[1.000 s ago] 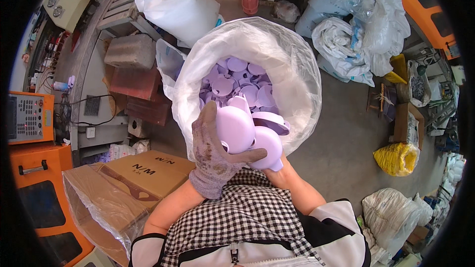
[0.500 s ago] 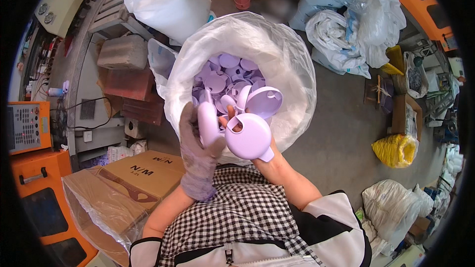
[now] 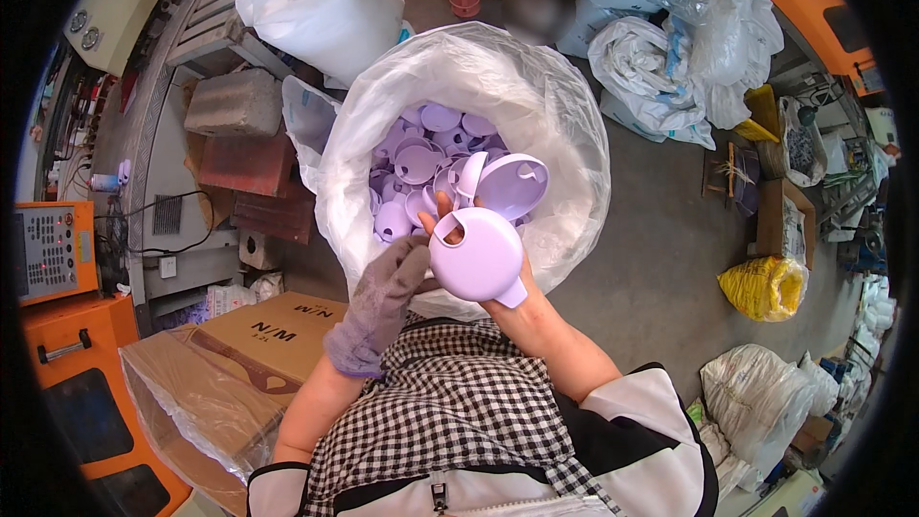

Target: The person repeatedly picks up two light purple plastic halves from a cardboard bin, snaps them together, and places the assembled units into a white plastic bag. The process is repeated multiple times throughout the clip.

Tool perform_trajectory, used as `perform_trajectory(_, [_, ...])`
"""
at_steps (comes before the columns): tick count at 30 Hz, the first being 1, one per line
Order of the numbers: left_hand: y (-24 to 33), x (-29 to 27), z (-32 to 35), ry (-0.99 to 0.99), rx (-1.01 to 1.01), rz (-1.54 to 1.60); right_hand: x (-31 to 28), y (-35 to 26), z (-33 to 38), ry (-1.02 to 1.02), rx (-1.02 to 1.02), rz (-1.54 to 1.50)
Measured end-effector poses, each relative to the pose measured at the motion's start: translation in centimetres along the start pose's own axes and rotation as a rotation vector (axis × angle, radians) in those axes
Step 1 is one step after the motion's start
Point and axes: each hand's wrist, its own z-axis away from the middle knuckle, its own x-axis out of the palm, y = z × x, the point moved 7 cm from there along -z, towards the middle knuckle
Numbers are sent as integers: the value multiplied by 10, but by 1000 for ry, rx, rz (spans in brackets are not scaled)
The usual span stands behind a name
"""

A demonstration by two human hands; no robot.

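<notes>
My bare right hand (image 3: 443, 217) is closed round a round lilac plastic part (image 3: 479, 258) with a hole near its top and a short tab at the bottom. The part covers most of that hand. Just beyond it, a lilac bowl-shaped part (image 3: 515, 187) and a smaller curved one beside it stick up, seemingly in the same hand. My left hand (image 3: 388, 282), in a grey-lilac glove, has its fingers curled against the left edge of the round part. Beyond both hands, many similar lilac parts (image 3: 418, 163) lie in a large bag with a white plastic liner (image 3: 565, 134).
At the lower left stands a cardboard box (image 3: 258, 345) with clear film. A full white sack (image 3: 325, 14) and a concrete block (image 3: 233, 102) are at the far left. Plastic bags (image 3: 651, 67) and a yellow sack (image 3: 763, 290) lie to the right. An orange machine (image 3: 81, 393) borders the left.
The lilac part that my left hand held is out of it, and that hand has turned in to the round part. The right hand stays nearly in place.
</notes>
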Motion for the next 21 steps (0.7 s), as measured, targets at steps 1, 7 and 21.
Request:
perform_trajectory(1, [6,12,4,-25,-59,139,0,0,0,34,-16,12])
perform_trajectory(7, [9,12,6,-48,-188,128,12,-8,0,-11,-198,225])
perform_trajectory(21, [3,-27,-4,97,-15,98,39,-54,47,-253,-1312,1435])
